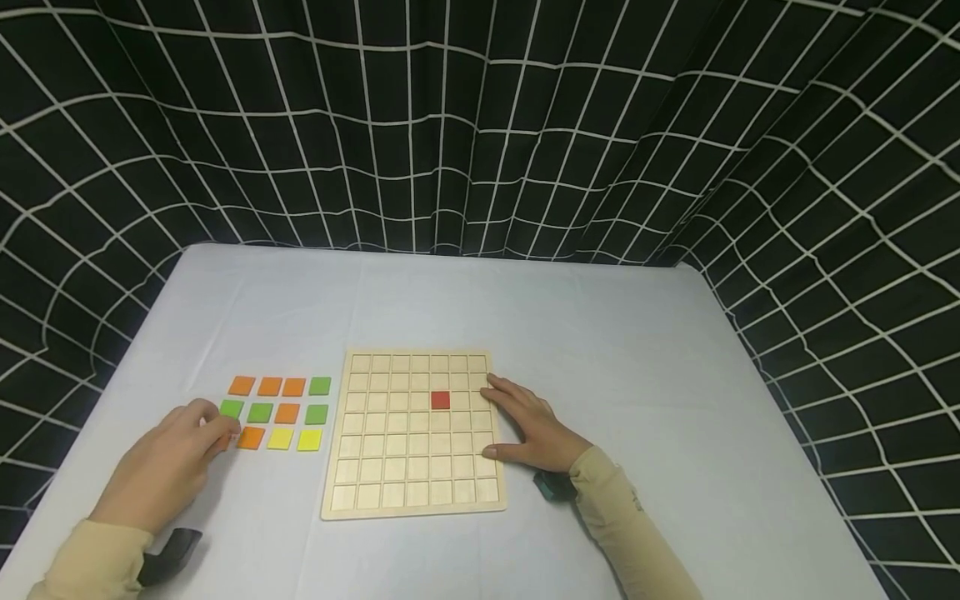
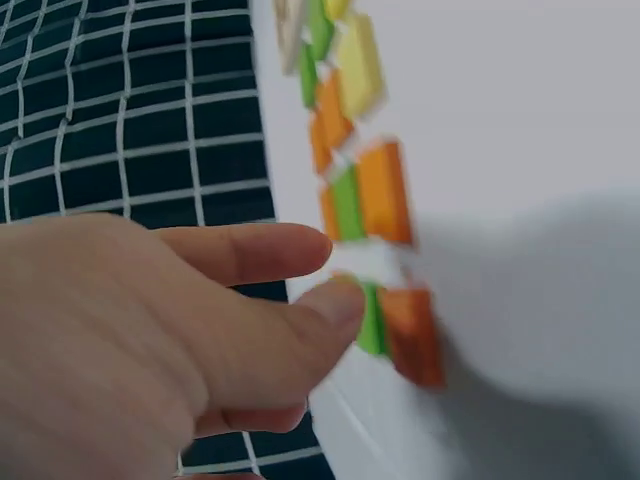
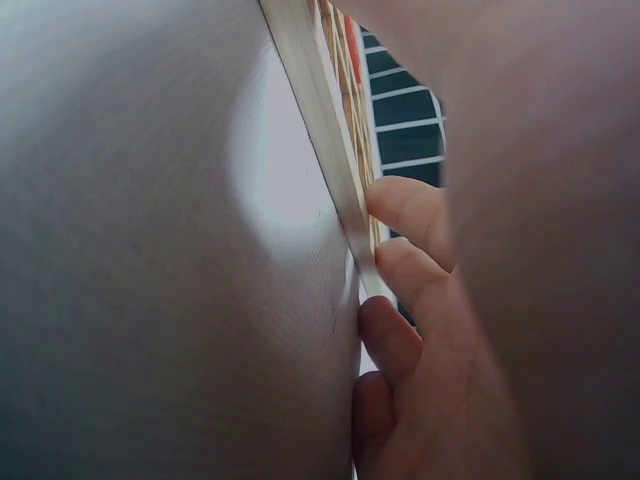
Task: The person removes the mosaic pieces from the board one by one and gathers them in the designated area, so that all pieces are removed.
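A wooden grid board (image 1: 393,447) lies on the table with one red tile (image 1: 440,401) in a cell toward its back right. My right hand (image 1: 536,429) rests at the board's right edge, fingers spread and fingertips touching the rim. Over the front left corner of the loose tiles hovers my left hand (image 1: 161,462), thumb and index finger apart. In the left wrist view, an orange tile (image 2: 412,338) and a green tile (image 2: 371,322) lie just beyond the thumb. In the head view the left fingers partly hide that orange tile.
Left of the board, loose tiles form three rows: orange tiles (image 1: 293,387), green tiles (image 1: 260,412) and yellow tiles (image 1: 310,440). A white cloth covers the table (image 1: 600,333). Black curtains (image 1: 420,125) with white grid lines stand around it.
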Tool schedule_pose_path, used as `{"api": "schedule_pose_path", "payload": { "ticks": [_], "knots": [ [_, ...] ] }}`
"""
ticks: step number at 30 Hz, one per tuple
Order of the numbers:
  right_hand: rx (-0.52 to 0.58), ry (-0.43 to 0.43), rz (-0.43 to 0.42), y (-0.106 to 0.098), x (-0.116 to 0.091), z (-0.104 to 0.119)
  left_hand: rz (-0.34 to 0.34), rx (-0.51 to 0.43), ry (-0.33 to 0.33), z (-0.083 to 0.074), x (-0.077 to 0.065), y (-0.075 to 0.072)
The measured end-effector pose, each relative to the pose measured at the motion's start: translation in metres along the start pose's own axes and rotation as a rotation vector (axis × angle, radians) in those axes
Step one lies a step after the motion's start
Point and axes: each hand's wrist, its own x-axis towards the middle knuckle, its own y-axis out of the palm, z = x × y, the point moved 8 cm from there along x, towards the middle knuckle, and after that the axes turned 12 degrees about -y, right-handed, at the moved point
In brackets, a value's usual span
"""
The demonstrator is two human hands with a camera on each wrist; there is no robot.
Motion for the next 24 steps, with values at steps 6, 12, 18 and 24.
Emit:
{"api": "schedule_pose_path", "payload": {
  "ticks": [6,12,18,24],
  "knots": [
    [0.0,0.003,-0.006,-0.001,0.0,0.0,-0.069,-0.017,0.088,-0.036,0.012,-0.005],
    [0.002,0.004,0.0,0.002,0.0,-0.001,-0.089,-0.092,0.22,-0.085,0.02,0.003],
    [-0.005,-0.003,-0.01,0.0,0.0,0.001,-0.101,-0.179,0.35,-0.137,0.028,0.001],
    [-0.004,0.01,-0.002,-0.001,0.0,0.002,-0.033,-0.235,0.428,-0.184,0.033,0.004]
  ]
}}
